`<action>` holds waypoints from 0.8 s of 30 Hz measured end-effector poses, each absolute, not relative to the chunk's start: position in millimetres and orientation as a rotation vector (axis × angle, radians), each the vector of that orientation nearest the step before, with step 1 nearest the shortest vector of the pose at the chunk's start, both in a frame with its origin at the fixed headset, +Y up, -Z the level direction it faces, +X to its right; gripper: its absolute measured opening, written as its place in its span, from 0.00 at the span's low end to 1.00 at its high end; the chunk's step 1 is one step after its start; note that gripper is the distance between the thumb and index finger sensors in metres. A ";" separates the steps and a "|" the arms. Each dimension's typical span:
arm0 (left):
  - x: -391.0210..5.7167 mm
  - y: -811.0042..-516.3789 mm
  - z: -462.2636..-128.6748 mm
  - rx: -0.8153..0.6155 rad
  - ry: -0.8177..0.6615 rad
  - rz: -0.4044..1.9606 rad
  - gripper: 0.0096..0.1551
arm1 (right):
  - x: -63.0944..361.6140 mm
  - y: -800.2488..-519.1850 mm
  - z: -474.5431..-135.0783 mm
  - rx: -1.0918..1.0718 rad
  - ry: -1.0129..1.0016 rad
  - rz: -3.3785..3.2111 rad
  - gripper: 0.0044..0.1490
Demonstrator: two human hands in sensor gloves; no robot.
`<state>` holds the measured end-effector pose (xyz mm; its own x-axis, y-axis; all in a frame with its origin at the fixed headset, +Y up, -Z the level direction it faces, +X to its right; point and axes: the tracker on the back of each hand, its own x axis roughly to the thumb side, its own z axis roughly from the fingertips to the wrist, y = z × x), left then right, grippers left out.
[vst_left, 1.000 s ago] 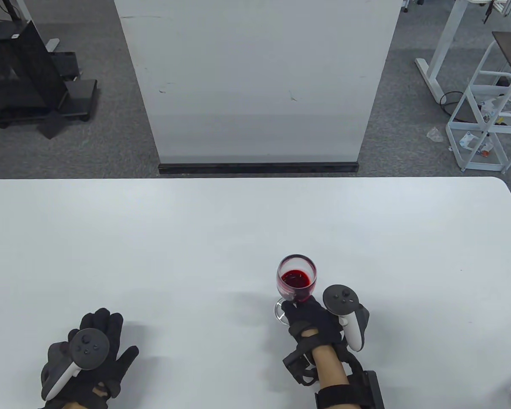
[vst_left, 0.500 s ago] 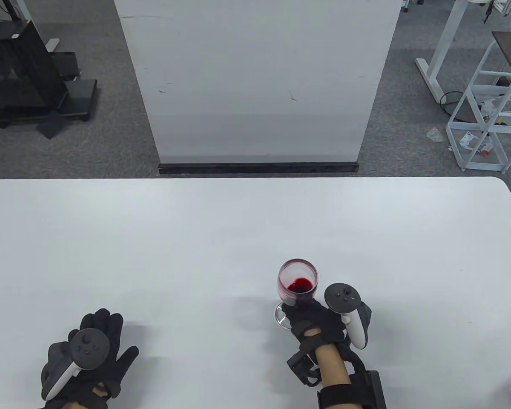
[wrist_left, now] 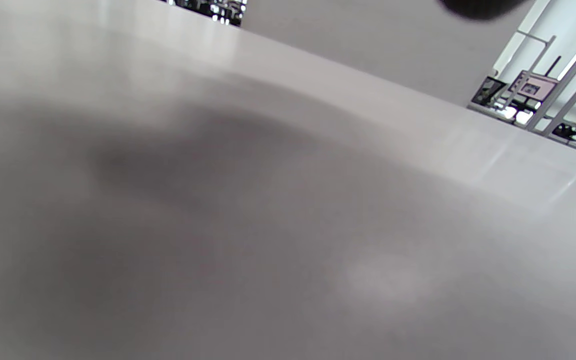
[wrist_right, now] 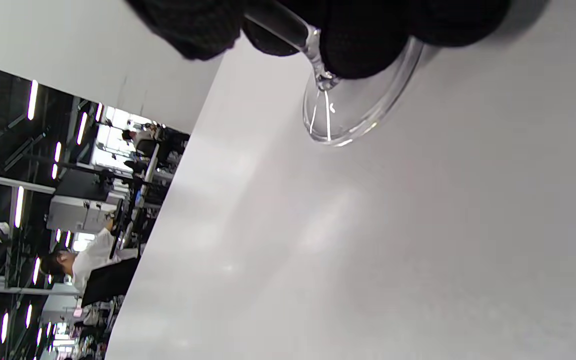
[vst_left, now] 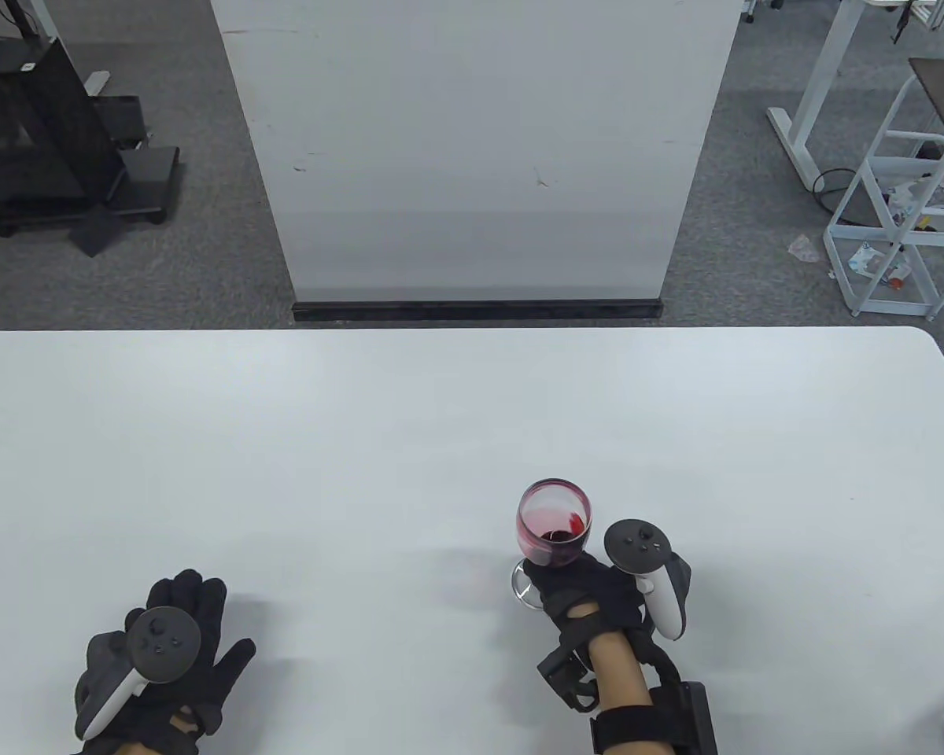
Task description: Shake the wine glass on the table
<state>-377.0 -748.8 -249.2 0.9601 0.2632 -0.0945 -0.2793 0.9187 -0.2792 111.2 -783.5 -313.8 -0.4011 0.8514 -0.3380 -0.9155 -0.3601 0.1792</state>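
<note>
Table (vst_left: 362, 440): white top, both hands in from its near edge, well apart from each other.

Left hand (vst_left: 161, 668): lies flat on the table, palm down, fingers spread, holding nothing. Well to the left of the glass. Left wrist view shows only blurred tabletop, so no further detail from there.

Right hand (vst_left: 582, 602): the nearer hand, in contact with the task object. Fingers (wrist_right: 358, 50) wrapped around the stem low down, just above the foot, as the right wrist view shows.

Wine glass (vst_left: 554, 531): directly ahead of the right hand, bowl rising just beyond the knuckles. Long axis (stem) roughly vertical; foot (wrist_right: 363, 107) seems to sit on or very near the tabletop, contact not certain from this angle.

Red wine (vst_left: 557, 536): small amount, riding up one side of the bowl with a film on the wall. Judgement: swirl in progress.

Judgement: coming move turns on keeping the stem upright over the foot while the right hand circles; left hand not needed.
</note>
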 end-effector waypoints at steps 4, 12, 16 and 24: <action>-376.9 -747.9 -248.5 -0.289 0.054 0.278 0.48 | 114.2 -779.6 -317.1 -0.164 0.542 1.933 0.35; -377.1 -747.2 -248.1 -0.287 0.054 0.282 0.48 | 115.0 -779.0 -316.5 -0.168 0.547 1.942 0.35; -377.4 -746.8 -248.2 -0.286 0.056 0.285 0.48 | 115.2 -783.4 -313.8 -0.228 0.420 1.947 0.36; -377.0 -746.7 -248.3 -0.288 0.056 0.284 0.48 | 110.8 -782.5 -313.2 -0.226 0.399 1.992 0.36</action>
<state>-377.0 -746.7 -248.3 0.9586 0.2687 -0.0947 -0.2845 0.9193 -0.2720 110.8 -782.5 -313.2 -0.4384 0.8359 -0.3303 -0.8986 -0.4007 0.1785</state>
